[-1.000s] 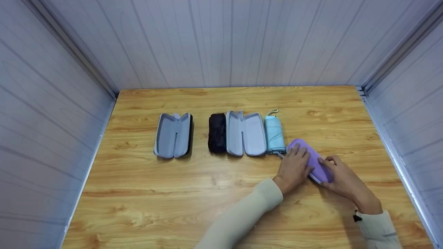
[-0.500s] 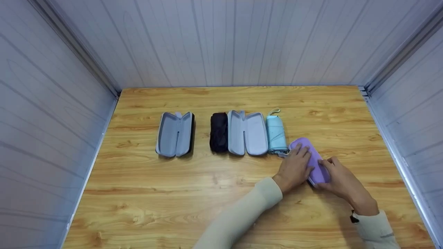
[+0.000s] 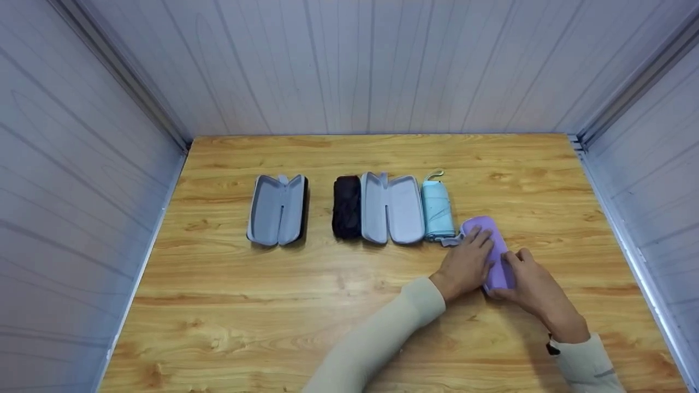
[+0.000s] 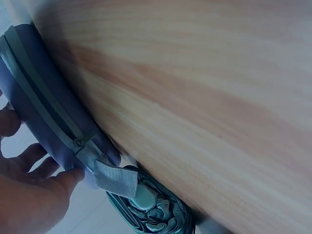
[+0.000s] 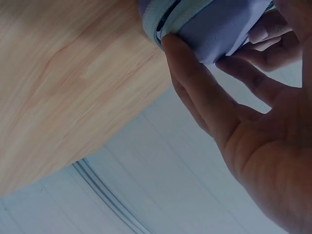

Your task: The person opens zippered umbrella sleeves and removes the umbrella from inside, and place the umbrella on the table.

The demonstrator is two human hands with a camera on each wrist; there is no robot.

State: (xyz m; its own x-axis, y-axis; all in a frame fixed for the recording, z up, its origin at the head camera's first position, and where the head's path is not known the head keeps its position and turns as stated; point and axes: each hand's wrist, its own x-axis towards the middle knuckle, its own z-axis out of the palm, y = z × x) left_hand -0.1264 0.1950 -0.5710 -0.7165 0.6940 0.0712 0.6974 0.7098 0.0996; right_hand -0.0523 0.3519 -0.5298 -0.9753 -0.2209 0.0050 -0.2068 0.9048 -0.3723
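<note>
A purple hard-shell zip case (image 3: 497,255) lies at a slant on the table, right of a light blue folded umbrella (image 3: 437,210). My left hand (image 3: 464,267) rests on its lid with the fingers spread and relaxed. Along its side, in the left wrist view, runs a zip (image 4: 39,90) with a dark gap between its tapes, ending by a grey fabric tab (image 4: 114,178). At the near end my right hand (image 3: 538,289) pinches the case between thumb and fingers. The right wrist view shows a finger or thumb against the zip band; the case's contents are hidden.
An opened case with grey lining (image 3: 404,213) stands between the light blue umbrella and a black folded bundle (image 3: 347,207). Farther left is another opened grey-lined case (image 3: 265,213). Pale panel walls (image 3: 338,65) border the wooden table (image 3: 246,316) at the back and sides.
The purple case has turned so that its near end has swung left and it lies straighter. My right hand has moved left with it, while my left hand has stayed on the lid.
</note>
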